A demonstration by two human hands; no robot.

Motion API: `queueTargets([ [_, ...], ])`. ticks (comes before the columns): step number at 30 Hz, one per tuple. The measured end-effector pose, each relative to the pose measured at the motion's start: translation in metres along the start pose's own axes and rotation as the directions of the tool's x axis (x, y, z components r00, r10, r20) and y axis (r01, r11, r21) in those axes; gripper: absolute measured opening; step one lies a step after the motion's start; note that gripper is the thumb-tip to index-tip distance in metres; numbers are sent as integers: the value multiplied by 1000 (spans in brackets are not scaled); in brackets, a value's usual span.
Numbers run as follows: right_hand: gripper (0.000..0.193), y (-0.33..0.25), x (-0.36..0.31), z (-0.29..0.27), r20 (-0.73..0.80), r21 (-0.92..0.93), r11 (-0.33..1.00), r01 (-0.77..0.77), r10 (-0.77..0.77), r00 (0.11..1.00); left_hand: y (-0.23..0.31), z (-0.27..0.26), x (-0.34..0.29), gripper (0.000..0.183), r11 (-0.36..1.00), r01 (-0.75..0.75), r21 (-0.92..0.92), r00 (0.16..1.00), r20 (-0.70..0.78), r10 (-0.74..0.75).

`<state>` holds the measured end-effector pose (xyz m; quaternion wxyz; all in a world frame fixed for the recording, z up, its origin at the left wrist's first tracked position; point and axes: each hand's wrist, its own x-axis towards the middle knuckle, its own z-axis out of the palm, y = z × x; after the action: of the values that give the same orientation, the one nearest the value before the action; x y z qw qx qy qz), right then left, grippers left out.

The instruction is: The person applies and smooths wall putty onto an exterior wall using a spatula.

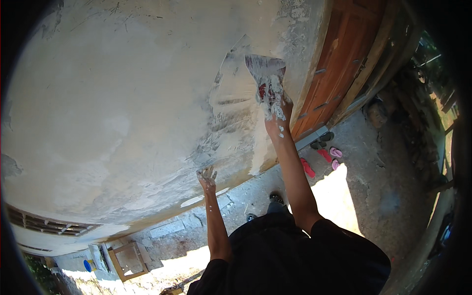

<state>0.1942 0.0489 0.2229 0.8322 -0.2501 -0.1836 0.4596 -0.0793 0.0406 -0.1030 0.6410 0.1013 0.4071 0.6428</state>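
Observation:
My right hand (278, 105), caked with wet plaster, is closed around the handle of a wide putty knife (264, 66). Its broad blade points up and lies at the wall (113, 98), close to the door frame. Pale plaster covers much of the blade's lower part. Left of the blade, a patch of streaky filler (231, 101) shows on the wall with grey marks around it. Lower down, my left hand (207, 179) has its fingers spread near the wall's lower part. Plaster smears its fingers too, and I see nothing held in it.
A brown wooden door (346, 54) stands right of the wall. On the ground beside it lie red slippers (308, 168), pink sandals (336, 158) and dark sandals (319, 142). At the lower left are a barred window (49, 222), a wooden frame (129, 260) and a blue bucket (89, 265).

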Motion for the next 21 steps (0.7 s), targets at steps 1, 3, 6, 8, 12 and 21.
queueTargets([
  [1, 28, -4, 11, 11, 4, 64, 997, 44, -44, 999, -1, 1, 0, 45, 1000, -6, 1, 1000, -4, 6],
  [3, 28, 8, 23, 28, -79, -43, 999, 3, -6, 997, -2, 3, -1, 45, 1000, -14, 0, 1000, -9, 14],
  [6, 34, 65, 7, 17, 38, -18, 1000, 9, -8, 999, 0, 0, -2, 44, 1000, -23, -20, 999, -43, 22],
  [8, 30, 116, -4, -12, -45, -168, 984, -58, 51, 998, -2, -3, 1, 43, 1000, -3, -6, 1000, 5, 3],
  [12, 29, 142, -46, -77, -26, -255, 963, -88, 84, 996, -3, 4, -5, 44, 1000, -11, -9, 1000, -7, 11],
  [21, 29, 4, 21, -5, 50, -83, 992, 99, -95, 994, -1, -4, -1, 43, 1000, -13, 3, 1000, 8, 13],
])
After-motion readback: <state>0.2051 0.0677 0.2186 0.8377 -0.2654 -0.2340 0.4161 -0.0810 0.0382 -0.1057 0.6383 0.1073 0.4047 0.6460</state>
